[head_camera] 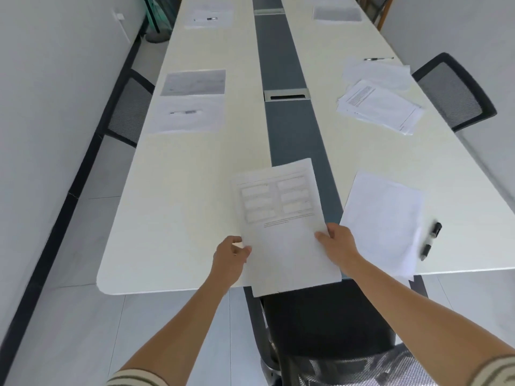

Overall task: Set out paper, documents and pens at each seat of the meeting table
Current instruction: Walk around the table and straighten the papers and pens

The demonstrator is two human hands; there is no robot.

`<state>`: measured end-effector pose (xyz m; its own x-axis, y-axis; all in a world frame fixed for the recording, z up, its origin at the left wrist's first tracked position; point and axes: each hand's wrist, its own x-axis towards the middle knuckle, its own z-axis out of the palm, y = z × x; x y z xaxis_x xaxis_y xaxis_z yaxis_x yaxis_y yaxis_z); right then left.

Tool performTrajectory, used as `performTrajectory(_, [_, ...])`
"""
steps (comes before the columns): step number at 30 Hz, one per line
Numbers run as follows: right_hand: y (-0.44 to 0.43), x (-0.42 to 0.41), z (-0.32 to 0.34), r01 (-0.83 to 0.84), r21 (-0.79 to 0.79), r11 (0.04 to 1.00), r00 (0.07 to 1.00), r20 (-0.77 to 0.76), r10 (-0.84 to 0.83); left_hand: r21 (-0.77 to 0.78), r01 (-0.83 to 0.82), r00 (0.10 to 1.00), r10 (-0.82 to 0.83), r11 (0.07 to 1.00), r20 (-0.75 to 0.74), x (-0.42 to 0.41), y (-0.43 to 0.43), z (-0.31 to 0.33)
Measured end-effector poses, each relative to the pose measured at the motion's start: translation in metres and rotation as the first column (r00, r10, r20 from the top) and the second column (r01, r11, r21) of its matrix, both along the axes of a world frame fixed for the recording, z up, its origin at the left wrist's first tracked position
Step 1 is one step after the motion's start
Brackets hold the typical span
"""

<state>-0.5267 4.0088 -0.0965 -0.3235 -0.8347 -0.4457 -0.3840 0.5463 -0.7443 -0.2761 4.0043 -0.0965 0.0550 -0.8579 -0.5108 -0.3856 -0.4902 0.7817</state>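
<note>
- Right hand is gripping the printed document by its right edge.
- Left hand is pinching its left edge.
- Document is overhanging the table end.

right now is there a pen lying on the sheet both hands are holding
No, the held sheet carries no pen; the nearest pen lies on the table by the right-side papers.

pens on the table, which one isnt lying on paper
The far right pen, lying on bare tabletop just beyond the loose paper pile. The other three pens each rest on a sheet.
</note>
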Motion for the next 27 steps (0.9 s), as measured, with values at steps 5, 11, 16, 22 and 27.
performTrajectory(5, [-0.020, -0.001, -0.032, 0.071, 0.141, 0.987, 0.997, -0.001, -0.072, 0.091, 0.143, 0.964, -0.159, 0.986, 0.212, 0.005, 0.015, -0.023])
performTrajectory(11, [-0.036, -0.002, -0.049, 0.015, 0.164, 0.986, 0.991, -0.131, 0.007, 0.029, 0.526, 0.716, -0.461, 0.850, 0.524, -0.011, 0.025, -0.041])
performTrajectory(16, [-0.010, -0.063, -0.056, 0.027, 0.157, 0.987, 0.825, -0.561, 0.066, 0.069, 0.659, 0.537, -0.533, 0.749, 0.654, -0.027, 0.018, -0.056])
performTrajectory(22, [0.031, -0.103, -0.074, -0.274, 0.434, 0.858, 0.630, -0.593, 0.501, 0.103, 0.688, 0.464, -0.544, 0.718, 0.699, -0.032, 0.013, -0.069])
performTrajectory(27, [0.037, -0.103, -0.067, -0.394, 0.434, 0.810, 0.563, -0.582, 0.586, 0.101, 0.688, 0.459, -0.539, 0.719, 0.706, -0.033, 0.013, -0.066])
